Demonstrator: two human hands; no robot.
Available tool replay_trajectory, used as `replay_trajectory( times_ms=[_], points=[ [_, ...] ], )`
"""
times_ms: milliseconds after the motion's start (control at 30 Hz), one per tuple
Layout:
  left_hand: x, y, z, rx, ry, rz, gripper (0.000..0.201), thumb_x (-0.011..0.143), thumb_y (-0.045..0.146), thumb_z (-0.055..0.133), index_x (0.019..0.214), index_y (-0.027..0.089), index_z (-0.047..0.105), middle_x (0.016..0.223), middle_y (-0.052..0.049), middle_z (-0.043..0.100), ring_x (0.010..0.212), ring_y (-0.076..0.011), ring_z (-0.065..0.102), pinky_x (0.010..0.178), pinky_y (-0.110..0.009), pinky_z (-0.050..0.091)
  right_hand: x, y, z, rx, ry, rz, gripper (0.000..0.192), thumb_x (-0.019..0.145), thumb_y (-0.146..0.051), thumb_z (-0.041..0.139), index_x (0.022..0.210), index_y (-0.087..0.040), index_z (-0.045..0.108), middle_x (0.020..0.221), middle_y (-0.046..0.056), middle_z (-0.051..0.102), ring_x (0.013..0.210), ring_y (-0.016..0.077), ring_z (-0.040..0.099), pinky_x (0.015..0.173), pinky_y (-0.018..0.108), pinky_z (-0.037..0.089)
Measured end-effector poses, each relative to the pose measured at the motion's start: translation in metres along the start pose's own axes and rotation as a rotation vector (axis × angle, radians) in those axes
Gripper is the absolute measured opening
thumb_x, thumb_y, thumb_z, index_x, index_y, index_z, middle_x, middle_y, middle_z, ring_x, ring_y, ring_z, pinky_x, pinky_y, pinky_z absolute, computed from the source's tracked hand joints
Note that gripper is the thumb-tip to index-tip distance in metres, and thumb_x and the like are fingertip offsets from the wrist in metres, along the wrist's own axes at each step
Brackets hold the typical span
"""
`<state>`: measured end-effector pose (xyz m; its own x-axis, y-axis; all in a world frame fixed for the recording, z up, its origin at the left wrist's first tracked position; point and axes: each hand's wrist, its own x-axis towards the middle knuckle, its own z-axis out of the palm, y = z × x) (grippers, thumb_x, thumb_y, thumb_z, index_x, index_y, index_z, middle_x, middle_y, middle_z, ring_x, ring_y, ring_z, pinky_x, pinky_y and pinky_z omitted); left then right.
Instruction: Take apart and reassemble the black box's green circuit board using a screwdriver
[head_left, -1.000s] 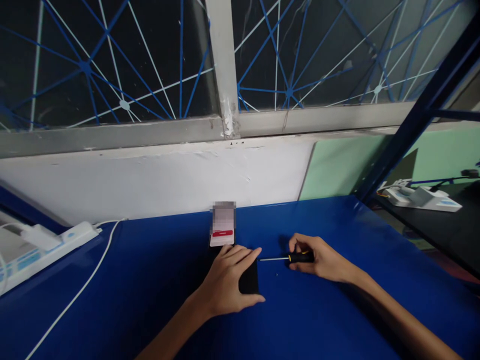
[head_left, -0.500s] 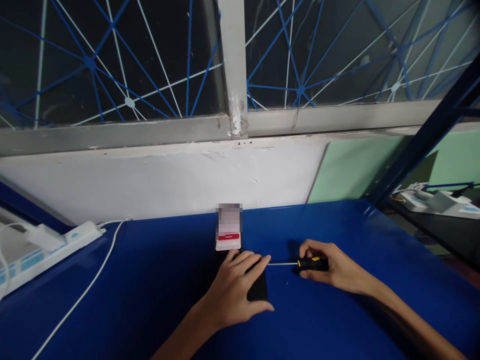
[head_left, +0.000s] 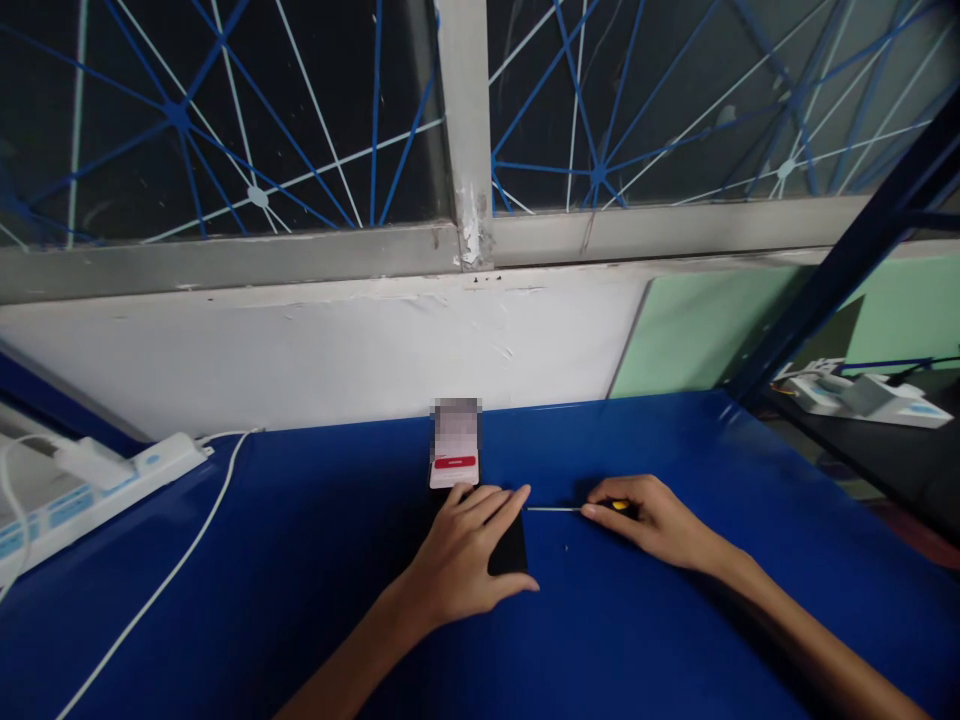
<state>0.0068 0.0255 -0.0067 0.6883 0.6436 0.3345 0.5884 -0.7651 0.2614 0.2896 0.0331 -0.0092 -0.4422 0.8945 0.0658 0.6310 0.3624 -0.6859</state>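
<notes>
My left hand (head_left: pixel 465 555) lies with fingers stretched and thumb apart over a flat black object (head_left: pixel 510 548), covering most of it, so its kind cannot be told. In my right hand (head_left: pixel 652 520) is the black and yellow handle of a screwdriver (head_left: pixel 555 509). My fingers close round that handle. The thin metal shaft points left, its tip close to my left index fingertip and the right edge of the black object. On the blue table below the shaft lies a tiny dark piece (head_left: pixel 566 547), too small to name.
A phone-like screen (head_left: pixel 454 470) with a red bar, partly blurred, leans at the back of the blue table (head_left: pixel 315 520). To the left are a white power strip (head_left: pixel 112 495) and a white cable (head_left: pixel 184 560). A blue metal post (head_left: pixel 817 300) rises at the right.
My right fingers have shifted forward along the screwdriver handle and closed more tightly round it. My left hand stays on the black object. The whole view has shifted slightly.
</notes>
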Motion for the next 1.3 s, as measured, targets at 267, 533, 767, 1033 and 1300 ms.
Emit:
replay_trajectory(
  times_ms=[267, 533, 767, 1033, 1300],
  points=[
    [0.000, -0.001, 0.002, -0.030, 0.007, -0.036, 0.104, 0.070, 0.054, 0.077, 0.151, 0.024, 0.019, 0.118, -0.011, 0.063, 0.107, -0.0297, 0.059, 0.091, -0.047, 0.045, -0.001, 0.007, -0.002, 0.090, 0.031, -0.002, 0.023, 0.083, -0.041, 0.067, 0.086, -0.019, 0.060, 0.073, 0.000, 0.065, 0.062, 0.0133, 0.055, 0.058, 0.024, 0.040],
    [0.000, 0.000, 0.002, -0.027, 0.022, -0.012, 0.098, 0.073, 0.054, 0.074, 0.150, 0.024, 0.021, 0.118, -0.011, 0.063, 0.106, -0.0295, 0.059, 0.091, -0.048, 0.045, 0.000, 0.001, -0.007, -0.030, 0.036, -0.046, 0.032, 0.090, -0.051, 0.055, 0.092, -0.022, 0.070, 0.085, 0.003, 0.070, 0.067, 0.0148, 0.059, 0.059, 0.025, 0.040],
    [0.000, 0.000, 0.002, -0.012, 0.022, 0.000, 0.099, 0.072, 0.053, 0.075, 0.150, 0.023, 0.021, 0.118, -0.011, 0.063, 0.105, -0.0292, 0.059, 0.090, -0.048, 0.046, -0.001, 0.008, 0.001, 0.159, 0.033, -0.006, 0.026, 0.081, -0.040, 0.069, 0.087, -0.019, 0.056, 0.077, 0.000, 0.063, 0.067, 0.0136, 0.055, 0.060, 0.023, 0.041],
    [0.000, 0.001, 0.001, -0.008, 0.014, -0.002, 0.096, 0.074, 0.053, 0.074, 0.150, 0.024, 0.022, 0.121, -0.012, 0.062, 0.107, -0.0299, 0.059, 0.091, -0.048, 0.045, 0.001, 0.007, -0.007, 0.086, 0.022, -0.075, 0.037, 0.091, -0.051, 0.053, 0.088, -0.019, 0.072, 0.085, 0.005, 0.070, 0.071, 0.0161, 0.061, 0.064, 0.027, 0.044],
    [0.000, 0.000, 0.002, -0.009, 0.018, 0.007, 0.096, 0.074, 0.053, 0.074, 0.149, 0.022, 0.024, 0.121, -0.012, 0.062, 0.108, -0.0297, 0.059, 0.093, -0.048, 0.045, -0.001, 0.010, 0.000, 0.218, 0.024, -0.007, 0.029, 0.078, -0.038, 0.072, 0.094, -0.019, 0.056, 0.080, 0.000, 0.063, 0.070, 0.0137, 0.056, 0.061, 0.023, 0.044]
  ],
)
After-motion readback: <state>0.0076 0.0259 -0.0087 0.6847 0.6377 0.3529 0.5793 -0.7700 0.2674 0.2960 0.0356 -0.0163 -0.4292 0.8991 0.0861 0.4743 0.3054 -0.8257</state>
